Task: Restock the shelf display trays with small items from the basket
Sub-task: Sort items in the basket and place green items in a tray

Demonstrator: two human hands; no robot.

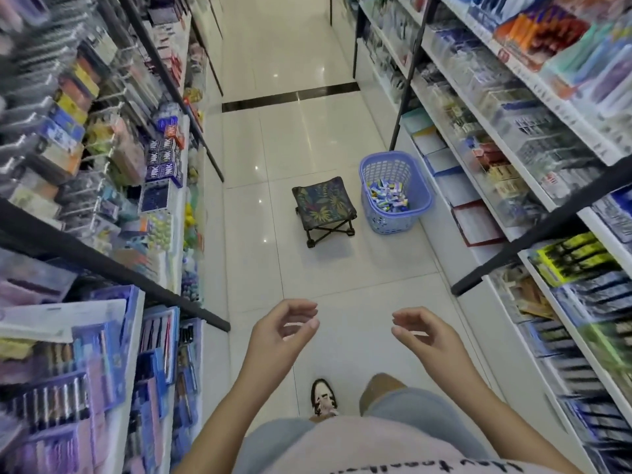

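Observation:
A blue plastic basket stands on the aisle floor ahead, close to the right shelf. Small blue, white and yellow packs lie in its bottom. Clear display trays line the right shelf above the basket. My left hand and my right hand hang in front of me over the floor, well short of the basket. Both have loosely curled fingers and hold nothing.
A small folding stool with a leaf-print seat stands just left of the basket. Stocked shelves run along both sides of the narrow tiled aisle. Black shelf posts jut toward the aisle. My shoe shows below.

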